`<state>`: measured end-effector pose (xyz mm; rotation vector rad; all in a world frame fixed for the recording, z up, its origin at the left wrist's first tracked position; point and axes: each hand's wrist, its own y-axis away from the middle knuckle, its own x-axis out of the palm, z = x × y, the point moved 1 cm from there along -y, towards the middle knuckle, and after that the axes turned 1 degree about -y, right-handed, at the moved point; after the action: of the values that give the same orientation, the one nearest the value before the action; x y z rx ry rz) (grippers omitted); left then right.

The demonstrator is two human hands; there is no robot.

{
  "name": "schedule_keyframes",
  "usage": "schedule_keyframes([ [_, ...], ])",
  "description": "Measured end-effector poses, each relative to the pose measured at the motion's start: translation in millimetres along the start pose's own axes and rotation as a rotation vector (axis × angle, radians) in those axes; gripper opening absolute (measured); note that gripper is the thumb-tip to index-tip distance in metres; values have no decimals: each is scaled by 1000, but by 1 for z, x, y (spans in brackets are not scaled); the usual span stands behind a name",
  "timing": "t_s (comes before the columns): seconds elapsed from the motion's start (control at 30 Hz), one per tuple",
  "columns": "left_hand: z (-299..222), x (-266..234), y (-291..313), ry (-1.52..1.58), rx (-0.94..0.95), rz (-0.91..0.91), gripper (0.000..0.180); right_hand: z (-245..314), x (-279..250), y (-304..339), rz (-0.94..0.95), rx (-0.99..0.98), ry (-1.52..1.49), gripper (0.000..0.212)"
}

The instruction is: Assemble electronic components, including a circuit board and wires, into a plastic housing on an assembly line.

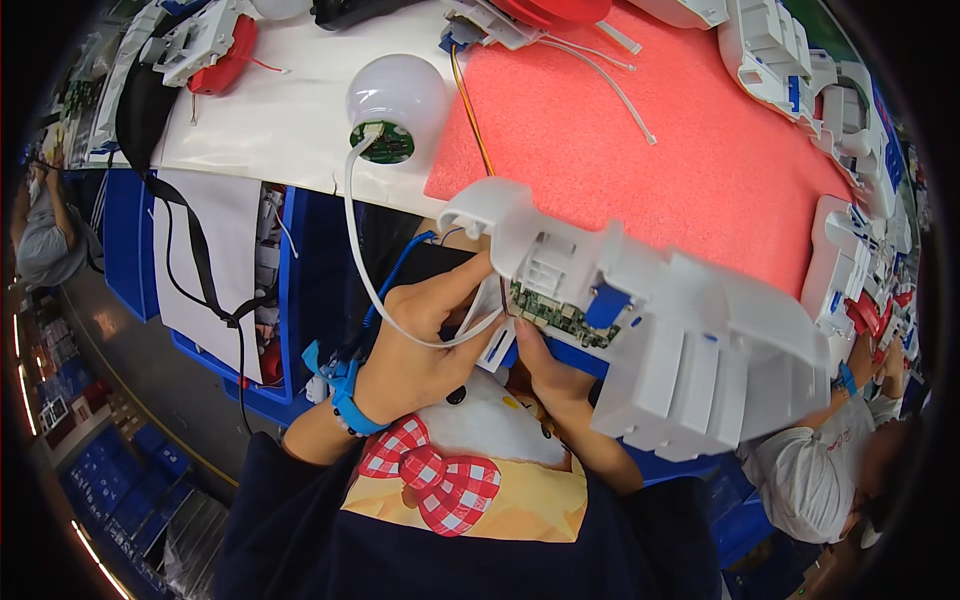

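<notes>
A white plastic housing (pixel 715 330) with a green circuit board (pixel 560 315) and a blue connector (pixel 605 306) is held tilted in front of my chest. My left hand (pixel 425 345) is closed at the board's left edge, its fingers pinching the white cable (pixel 357 225). That cable runs up to a white globe-shaped part (pixel 398 95) with a round green board, lying on the table. My right hand (pixel 550 372) grips the housing from below, thumb by the board's lower edge. Thin coloured wires (pixel 470 105) come down to the housing; where they end is hidden by my fingers.
A red foam mat (pixel 640 170) covers part of the white table (pixel 290 110). More white housings (pixel 765 50) line the right side, and a red-and-white part (pixel 222 55) lies far left. Blue bins (pixel 290 290) stand below the table edge. Co-workers (pixel 810 470) sit at right and far left.
</notes>
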<state>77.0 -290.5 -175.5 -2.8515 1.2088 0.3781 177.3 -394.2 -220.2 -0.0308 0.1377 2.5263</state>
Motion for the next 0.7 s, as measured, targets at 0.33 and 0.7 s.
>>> schedule_keyframes([
  [0.33,-11,0,-1,21,14,-169,19,-18,12,3,-233,-112,0,52],
  [0.7,-18,-1,-7,-49,90,-202,14,2,31,-13,-665,-364,-7,53],
])
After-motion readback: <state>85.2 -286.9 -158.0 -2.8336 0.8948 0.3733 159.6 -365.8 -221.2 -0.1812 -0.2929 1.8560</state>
